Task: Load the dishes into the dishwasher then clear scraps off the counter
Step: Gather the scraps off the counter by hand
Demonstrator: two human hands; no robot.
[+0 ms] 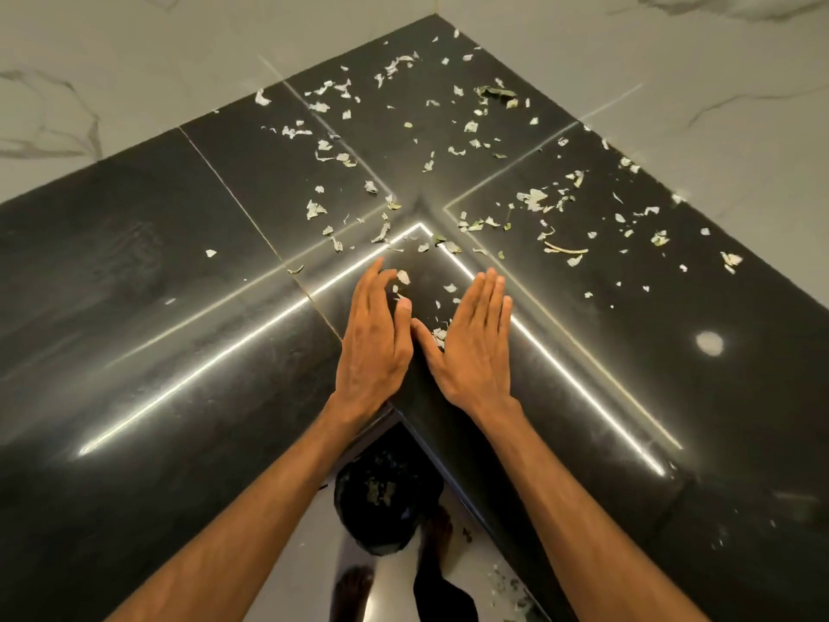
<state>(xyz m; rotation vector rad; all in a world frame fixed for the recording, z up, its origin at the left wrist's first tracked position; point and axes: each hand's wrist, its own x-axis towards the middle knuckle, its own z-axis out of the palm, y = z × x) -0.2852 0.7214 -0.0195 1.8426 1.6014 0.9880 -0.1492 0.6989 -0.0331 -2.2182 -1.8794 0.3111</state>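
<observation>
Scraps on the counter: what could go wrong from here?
1. The bin sits only under the inner corner of the counter. Scraps pushed over the edge to either side may miss it, and some bits already lie on the floor.
2. Few scraps lie between the left hand and right hand. The many near the walls could be left behind.
3. Thin pieces may slip under flat palms.

The person's left grip [374,347] and right grip [471,352] are bare, as are both forearms [251,500], with bare feet [354,585] and a dark trouser leg [442,597] lower down.
</observation>
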